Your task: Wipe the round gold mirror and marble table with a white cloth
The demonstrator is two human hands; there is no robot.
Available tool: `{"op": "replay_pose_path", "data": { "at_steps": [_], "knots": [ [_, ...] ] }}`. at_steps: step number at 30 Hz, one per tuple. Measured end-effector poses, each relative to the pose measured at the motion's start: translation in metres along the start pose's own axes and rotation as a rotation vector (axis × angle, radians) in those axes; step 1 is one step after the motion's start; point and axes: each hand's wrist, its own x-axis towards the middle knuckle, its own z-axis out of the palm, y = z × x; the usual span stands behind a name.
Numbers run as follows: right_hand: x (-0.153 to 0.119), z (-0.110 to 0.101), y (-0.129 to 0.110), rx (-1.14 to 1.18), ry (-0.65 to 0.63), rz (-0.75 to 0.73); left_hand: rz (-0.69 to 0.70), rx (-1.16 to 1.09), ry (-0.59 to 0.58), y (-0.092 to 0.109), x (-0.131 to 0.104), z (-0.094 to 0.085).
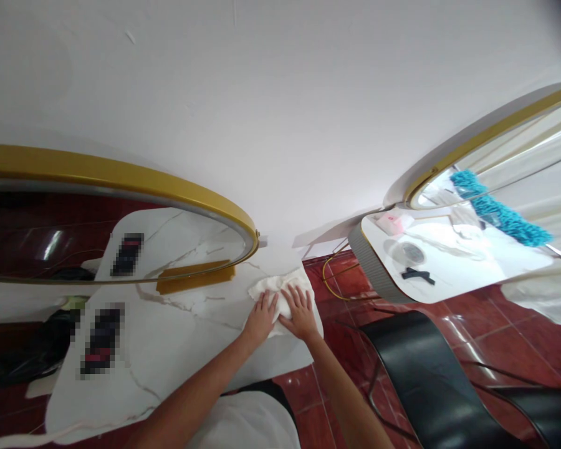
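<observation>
Glare whitens the right-hand tabletop (pixel 472 268) and streaks the red floor (pixel 493 324); edges warp.

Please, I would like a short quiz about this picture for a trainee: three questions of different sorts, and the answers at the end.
1. Open question: What do the left hand and the right hand rest on?

2. True or false: Red floor shows between the left tabletop and the right tabletop.

3. Multiple choice: What colour is the mirror frame on the left of the picture?
A) silver
B) black
C) gold

Key:
1. A white cloth.
2. True.
3. C.
</observation>
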Motion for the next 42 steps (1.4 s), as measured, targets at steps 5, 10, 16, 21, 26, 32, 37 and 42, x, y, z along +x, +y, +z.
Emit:
{"op": "replay_pose_path", "data": {
  "at_steps": [5,10,16,21,26,32,37,42],
  "knots": [
    [0.049,0.003,0.007,-0.018,0.037,0.045,-0.038,-0.001,-0.006,-0.029,0.046,-0.004],
    [0.088,0.006,0.020,-0.036,0.045,0.034,-0.063,-0.004,0.000,-0.052,0.080,-0.009],
    [0.103,0.004,0.024,-0.043,0.049,0.027,-0.070,-0.013,0.005,-0.059,0.092,-0.009],
    [0.090,0.001,0.018,-0.036,0.054,0.030,-0.075,-0.012,0.013,-0.049,0.081,-0.006],
    [0.051,0.000,0.010,-0.004,0.035,0.003,-0.051,-0.006,0.000,-0.025,0.044,-0.004],
    [-0.028,0.001,-0.005,0.034,0.004,0.050,-0.004,0.000,-0.043,0.020,-0.017,0.008],
    [-0.082,0.006,-0.010,0.050,-0.011,0.059,0.050,-0.053,-0.120,0.048,-0.054,0.013],
    [-0.087,0.009,-0.006,0.034,-0.001,0.024,0.088,-0.100,-0.180,0.050,-0.059,0.006]
  ]
}}
